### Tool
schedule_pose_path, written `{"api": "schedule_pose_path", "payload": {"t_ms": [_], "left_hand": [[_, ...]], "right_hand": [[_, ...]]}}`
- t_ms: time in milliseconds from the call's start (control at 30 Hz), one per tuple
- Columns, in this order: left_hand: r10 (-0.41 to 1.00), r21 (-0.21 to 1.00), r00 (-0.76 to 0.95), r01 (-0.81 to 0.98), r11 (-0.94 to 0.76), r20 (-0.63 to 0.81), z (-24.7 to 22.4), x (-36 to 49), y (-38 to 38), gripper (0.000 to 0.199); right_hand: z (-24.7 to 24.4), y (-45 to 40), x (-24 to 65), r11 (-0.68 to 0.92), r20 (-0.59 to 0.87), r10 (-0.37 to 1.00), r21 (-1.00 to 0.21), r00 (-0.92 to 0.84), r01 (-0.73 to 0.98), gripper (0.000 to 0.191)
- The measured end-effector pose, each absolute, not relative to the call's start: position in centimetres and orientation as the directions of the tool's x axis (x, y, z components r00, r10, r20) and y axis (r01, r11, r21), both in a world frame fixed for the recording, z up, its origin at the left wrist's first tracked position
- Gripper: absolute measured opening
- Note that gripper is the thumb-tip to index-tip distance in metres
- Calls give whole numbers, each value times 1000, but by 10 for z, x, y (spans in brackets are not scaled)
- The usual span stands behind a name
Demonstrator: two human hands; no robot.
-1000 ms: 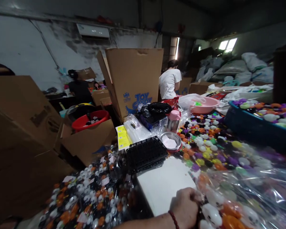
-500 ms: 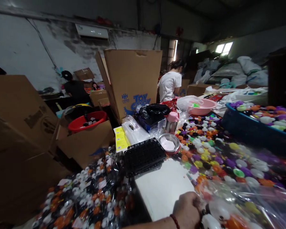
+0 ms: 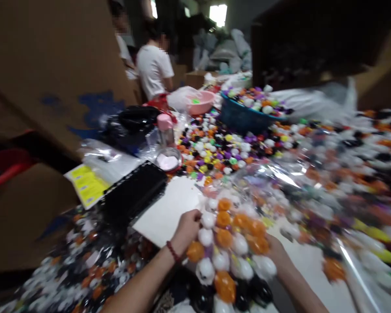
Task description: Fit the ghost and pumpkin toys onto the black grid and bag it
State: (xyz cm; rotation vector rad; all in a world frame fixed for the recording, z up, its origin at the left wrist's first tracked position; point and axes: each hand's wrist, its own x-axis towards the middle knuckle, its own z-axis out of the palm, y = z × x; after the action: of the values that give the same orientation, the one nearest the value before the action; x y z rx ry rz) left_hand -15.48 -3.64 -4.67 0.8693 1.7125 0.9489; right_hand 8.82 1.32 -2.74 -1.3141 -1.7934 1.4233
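A clear plastic bag (image 3: 228,243) full of round white, orange and black figures hangs in front of me, above the white board. My left hand (image 3: 189,227), with a dark red beaded bracelet at the wrist, has its fingers closed on the bag's left side. My right hand (image 3: 271,244) is against the bag's right side, its fingers hidden behind the orange and white pieces. Part of the white board (image 3: 166,208) shows beyond my left hand, beside a black plastic tray (image 3: 133,191).
Loose coloured figures (image 3: 211,152) spread behind the bag, up to a heaped blue tub (image 3: 241,115). A metal bowl (image 3: 168,160) and a pink-lidded flask (image 3: 166,130) stand near the tray. Filled bags (image 3: 84,265) lie at left. Two people in white work beyond.
My view has swung right. The filled bag, low at the right edge before, is now raised in front of me. My right forearm has come into view.
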Motion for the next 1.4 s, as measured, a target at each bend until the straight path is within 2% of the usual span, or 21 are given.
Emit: {"api": "schedule_pose_path", "payload": {"t_ms": [67,133,233,300,367,433,633,733,867,967,1033,1133,1233,1333,1400], "left_hand": [[894,883,-224,188,430,-388,-52,-159,-42,11],[921,868,-214,318,382,-327,-54,-162,-49,14],[934,798,-314,514,316,-167,-51,-162,-51,30],[929,764,-371,599,241,-2,-47,-161,-44,39],[918,739,-364,660,134,158,-43,-161,-35,34],[908,729,-345,681,67,238,-38,-161,-26,23],[880,739,-369,673,31,299,-19,-162,-23,19],[907,668,-260,743,-30,330,-9,-164,-27,20],[934,517,-6,834,-193,358,4,-169,-34,18],[924,438,114,855,-279,366,9,-175,-42,17],[914,412,176,850,-329,366,9,-179,-49,16],[905,422,242,822,-383,351,7,-182,-61,13],[921,469,189,815,-341,341,5,-178,-77,15],[951,579,-62,805,-131,302,2,-164,-93,17],[944,695,-261,717,50,202,-1,-151,-101,19]], "right_hand": [[-38,11,98,-120,-272,887,-916,-374,384,29],[-43,10,101,-122,-264,906,-911,-330,393,25],[-46,15,97,-46,-146,965,-911,-217,409,34],[-46,24,93,13,-60,986,-905,-158,426,43],[-44,34,90,105,37,987,-886,-157,452,38],[-40,43,87,178,100,978,-866,-185,467,25],[-22,48,83,135,71,985,-881,-155,454,29],[-15,44,86,111,44,989,-855,-143,507,26],[-7,37,92,295,160,951,-733,-266,613,23],[-4,28,98,456,283,889,-618,-360,640,21],[-3,20,103,509,309,860,-564,-405,650,20],[-2,8,112,552,294,831,-547,-472,630,14],[1,-6,120,580,295,808,-551,-510,600,14],[2,-20,123,589,281,797,-558,-534,585,14],[0,-28,122,590,279,796,-555,-538,586,14]]}}
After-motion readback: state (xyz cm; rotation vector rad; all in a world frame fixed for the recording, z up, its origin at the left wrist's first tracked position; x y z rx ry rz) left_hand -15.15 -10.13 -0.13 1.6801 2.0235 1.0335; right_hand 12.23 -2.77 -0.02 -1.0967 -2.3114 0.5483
